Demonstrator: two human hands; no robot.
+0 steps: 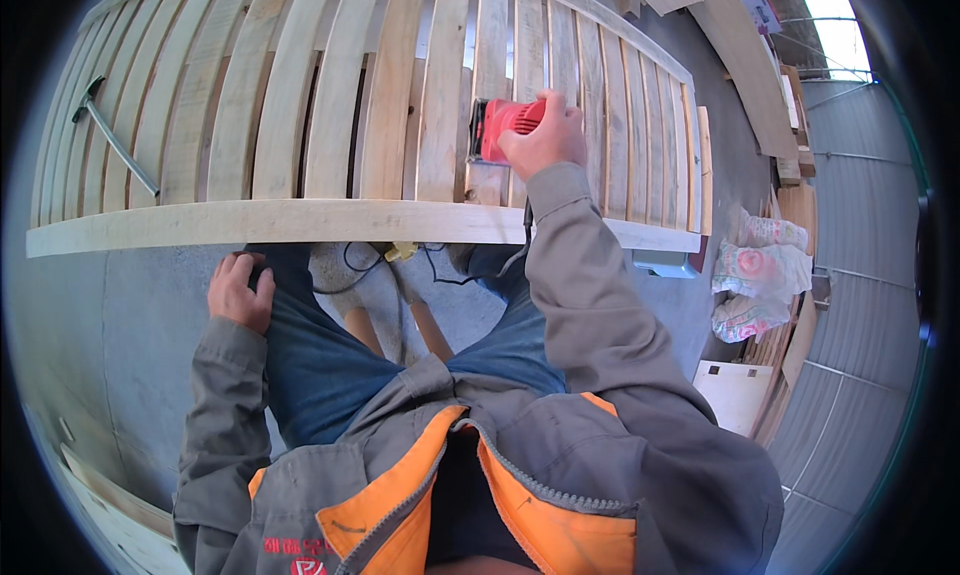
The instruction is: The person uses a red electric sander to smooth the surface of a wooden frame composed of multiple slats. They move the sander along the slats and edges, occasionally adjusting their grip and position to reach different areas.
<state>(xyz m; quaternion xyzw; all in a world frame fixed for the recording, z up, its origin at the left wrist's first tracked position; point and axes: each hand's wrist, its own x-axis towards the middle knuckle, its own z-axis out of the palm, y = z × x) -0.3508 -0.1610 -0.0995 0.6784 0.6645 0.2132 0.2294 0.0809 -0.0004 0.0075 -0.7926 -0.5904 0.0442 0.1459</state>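
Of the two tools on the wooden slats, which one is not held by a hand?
The hammer at the far left, lying free across the slats; the red power tool is gripped by the right hand.

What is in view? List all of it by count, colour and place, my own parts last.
Slatted frame: 1, pale wood, upper middle
Power tool: 1, red and black, on the slats
Cord: at least 1, black, below the tool
Hammer: 1, black head, silvery handle, slats' left end
Connector-like piece: 1, yellow, just below the near rail
Bags: several, whitish with red print, right
Boards: several, brown, upper right
Panel: 1, white, below the bags
Wall: 1, grey, far right
Floor: grey, around the frame
Jacket: 1, grey and orange, bottom
Jeans: 1 pair, blue, lower middle
Left hand: 1, grey-sleeved, at the left leg
Right hand: 1, grey-sleeved, gripping the power tool
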